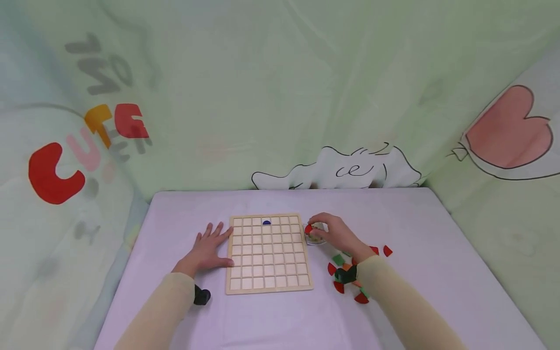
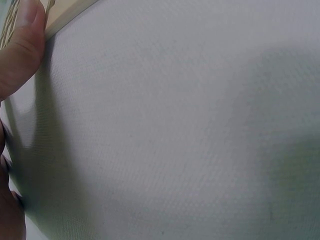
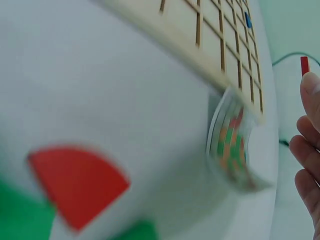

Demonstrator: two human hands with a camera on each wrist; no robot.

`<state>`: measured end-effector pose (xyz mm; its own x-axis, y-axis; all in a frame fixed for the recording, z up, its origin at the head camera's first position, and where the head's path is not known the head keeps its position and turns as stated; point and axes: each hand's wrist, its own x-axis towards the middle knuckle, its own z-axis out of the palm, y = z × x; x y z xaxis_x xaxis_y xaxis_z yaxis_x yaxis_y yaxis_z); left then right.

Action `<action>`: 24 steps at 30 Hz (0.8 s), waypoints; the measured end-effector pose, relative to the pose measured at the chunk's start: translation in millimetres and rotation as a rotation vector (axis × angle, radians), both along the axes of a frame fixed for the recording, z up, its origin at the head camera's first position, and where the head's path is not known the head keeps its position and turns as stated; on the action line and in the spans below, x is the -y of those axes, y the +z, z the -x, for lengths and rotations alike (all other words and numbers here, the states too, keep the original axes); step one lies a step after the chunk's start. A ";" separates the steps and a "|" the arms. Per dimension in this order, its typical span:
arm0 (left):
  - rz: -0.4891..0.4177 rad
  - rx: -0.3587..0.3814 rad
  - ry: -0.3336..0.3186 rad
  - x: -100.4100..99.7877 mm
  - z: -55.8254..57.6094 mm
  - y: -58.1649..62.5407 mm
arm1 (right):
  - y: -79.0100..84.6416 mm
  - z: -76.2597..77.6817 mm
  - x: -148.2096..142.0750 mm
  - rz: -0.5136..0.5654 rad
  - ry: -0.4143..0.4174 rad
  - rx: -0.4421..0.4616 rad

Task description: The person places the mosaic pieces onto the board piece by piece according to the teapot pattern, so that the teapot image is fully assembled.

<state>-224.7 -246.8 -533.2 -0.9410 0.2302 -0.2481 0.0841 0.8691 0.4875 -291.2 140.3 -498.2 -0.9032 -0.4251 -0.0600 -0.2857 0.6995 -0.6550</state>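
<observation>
A wooden grid board [image 1: 269, 253] lies flat on the lilac table [image 1: 393, 218]. One blue piece [image 1: 266, 222] sits in a cell of its top row. My left hand [image 1: 214, 238] lies flat with spread fingers beside the board's left edge; the thumb [image 2: 20, 45] touches the board's edge [image 2: 65, 17]. At the board's top right corner my right hand [image 1: 316, 228] pinches a small red piece [image 1: 308, 228], also visible in the right wrist view as a red piece [image 3: 304, 65] at the fingertips. Under that hand lies a small pale card with a coloured pattern [image 3: 232, 145], blurred.
Loose red, green and orange pieces [image 1: 350, 272] are scattered right of the board, under my right forearm; a red quarter-circle piece [image 3: 75, 180] lies close to the wrist camera. Green printed cloth walls [image 1: 280, 97] enclose the table at the back and both sides.
</observation>
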 end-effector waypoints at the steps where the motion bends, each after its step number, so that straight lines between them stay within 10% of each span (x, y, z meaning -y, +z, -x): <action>1: -0.002 -0.002 -0.001 0.2 0.3 -0.6 | 0.2 1.2 4.3 0.004 0.005 0.010; 24: -0.008 0.008 -0.008 1.6 2.6 0.3 | -20.6 23.5 99.8 0.023 0.119 -0.083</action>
<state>-227.3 -248.4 -532.9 -0.9371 0.2395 -0.2541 0.0865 0.8643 0.4955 -314.7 40.5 -518.8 -0.8478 -0.5298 0.0243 -0.4198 0.6423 -0.6412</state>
